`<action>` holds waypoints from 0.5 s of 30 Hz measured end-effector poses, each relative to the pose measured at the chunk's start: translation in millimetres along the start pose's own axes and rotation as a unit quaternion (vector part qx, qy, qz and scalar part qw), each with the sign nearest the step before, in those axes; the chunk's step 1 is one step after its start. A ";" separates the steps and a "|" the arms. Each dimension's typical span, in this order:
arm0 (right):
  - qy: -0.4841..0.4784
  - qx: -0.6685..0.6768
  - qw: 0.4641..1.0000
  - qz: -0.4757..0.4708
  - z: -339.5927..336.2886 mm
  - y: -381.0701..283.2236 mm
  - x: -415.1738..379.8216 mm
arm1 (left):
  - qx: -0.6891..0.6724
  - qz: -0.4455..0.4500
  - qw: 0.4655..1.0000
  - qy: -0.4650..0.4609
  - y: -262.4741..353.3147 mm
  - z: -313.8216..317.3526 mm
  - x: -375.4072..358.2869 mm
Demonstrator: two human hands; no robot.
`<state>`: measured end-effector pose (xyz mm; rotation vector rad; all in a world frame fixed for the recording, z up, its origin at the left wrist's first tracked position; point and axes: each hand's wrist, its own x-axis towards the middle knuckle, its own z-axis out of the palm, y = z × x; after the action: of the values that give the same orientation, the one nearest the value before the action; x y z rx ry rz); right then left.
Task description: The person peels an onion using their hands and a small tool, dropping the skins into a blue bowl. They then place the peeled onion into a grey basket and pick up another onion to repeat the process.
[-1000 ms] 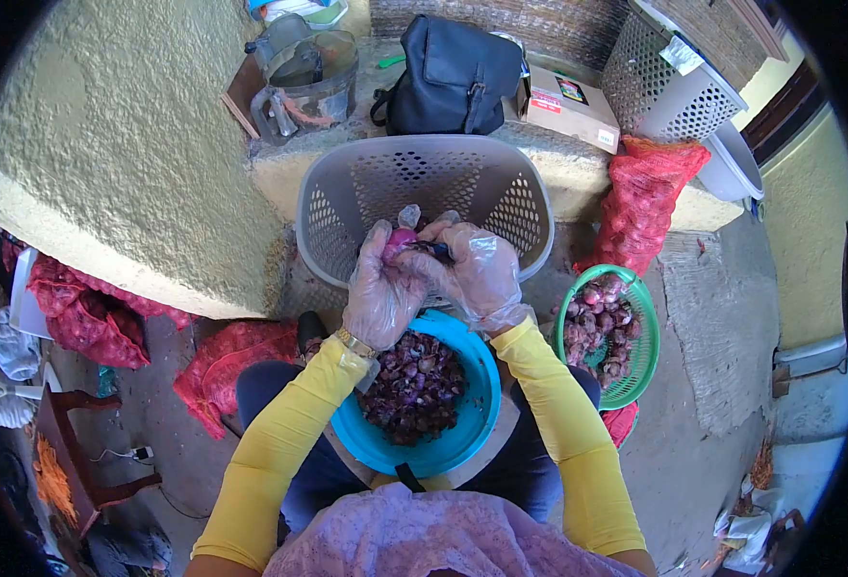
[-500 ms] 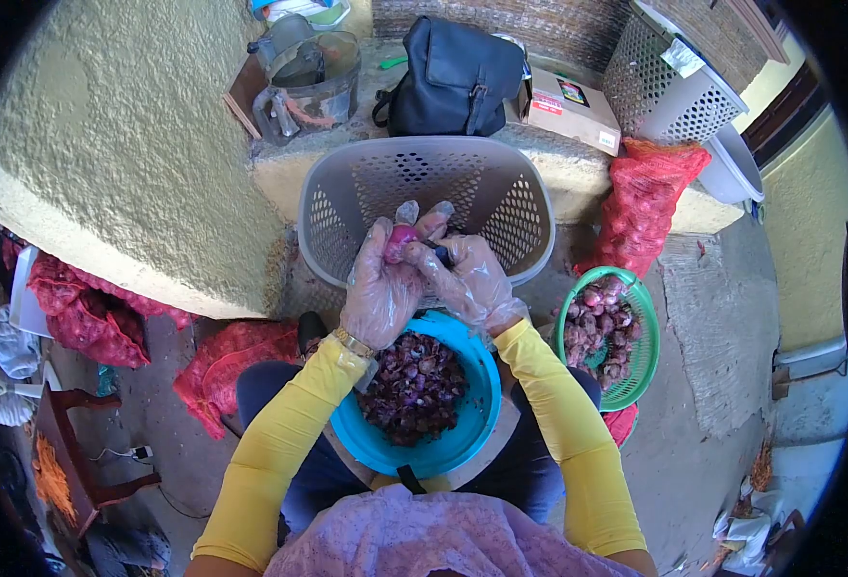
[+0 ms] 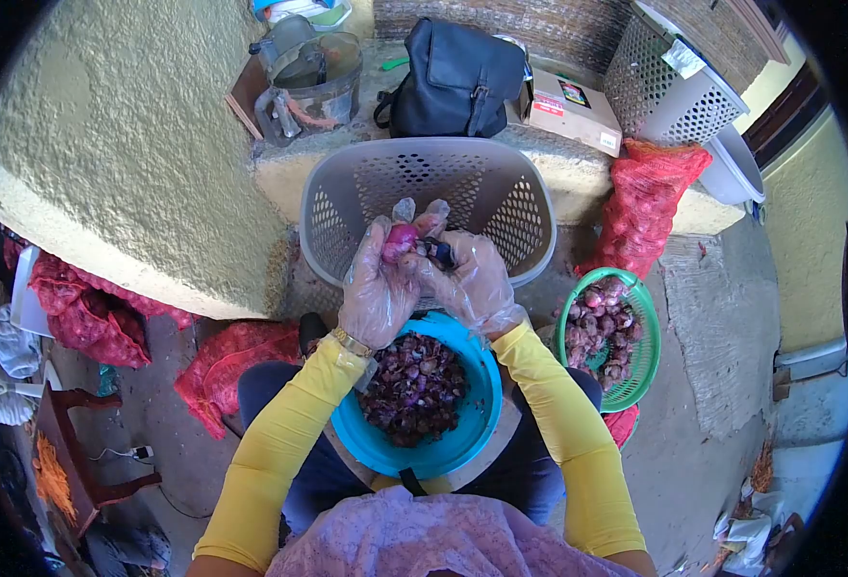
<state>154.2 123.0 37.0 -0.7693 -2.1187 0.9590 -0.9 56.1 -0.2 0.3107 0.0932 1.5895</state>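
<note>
Head view: the gloved left hand (image 3: pixel 378 288) has its grip closed around a small red onion (image 3: pixel 400 238), held over the grey basket (image 3: pixel 347 197). The gloved right hand (image 3: pixel 472 279) grips a dark knife (image 3: pixel 440 253) touching it, above the blue bowl (image 3: pixel 472 423) of peels.

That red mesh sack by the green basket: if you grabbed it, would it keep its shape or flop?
The red sack would probably flop: it slumps over the ledge edge and bulges unevenly. It looks full, so likely heavy. The open netting should give fingers grip, so it is hardly slippery.
</note>
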 end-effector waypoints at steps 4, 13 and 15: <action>-0.010 0.028 1.000 0.006 -1.3 -6.3 0.6 | 0.019 0.028 0.996 0.080 -5.6 18.7 -0.9; -0.001 -0.010 1.000 -0.004 0.8 -6.3 0.3 | 0.031 0.020 0.999 0.038 -4.5 4.7 0.7; -0.020 0.012 1.000 0.008 1.9 -1.3 1.0 | 0.051 0.026 0.996 0.075 -7.0 15.4 -0.7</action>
<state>151.8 122.2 37.5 -0.7628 -2.1351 1.0143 9.8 53.7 12.6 0.2748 0.2852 1.6625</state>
